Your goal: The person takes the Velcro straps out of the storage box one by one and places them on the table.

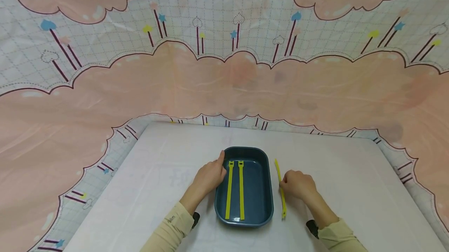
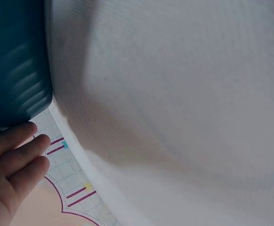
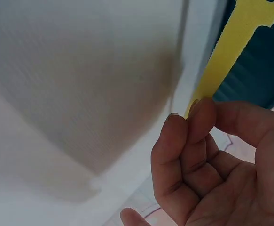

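A dark blue rectangular tray (image 1: 258, 201) sits upright, and two yellow cable ties (image 1: 229, 193) lie lengthwise inside it, slotted heads at the far end. My left hand (image 1: 209, 174) holds the tray's left rim, its thumb over the edge. In the left wrist view, three fingers (image 2: 21, 153) extend by the tray's outer wall (image 2: 14, 70). Right of the tray, my right hand (image 1: 298, 183) pinches a third yellow cable tie (image 1: 283, 205) near its middle, its slotted head toward me. Close up, this tie (image 3: 235, 47) shows finely toothed edges between thumb and fingertips.
A white-covered table (image 1: 168, 158) lies under the tray. Behind and around it hangs a printed cloth (image 1: 224, 84) with clouds and small coloured shapes. Dark bands (image 1: 312, 228) show at both wrists beside pale sleeves.
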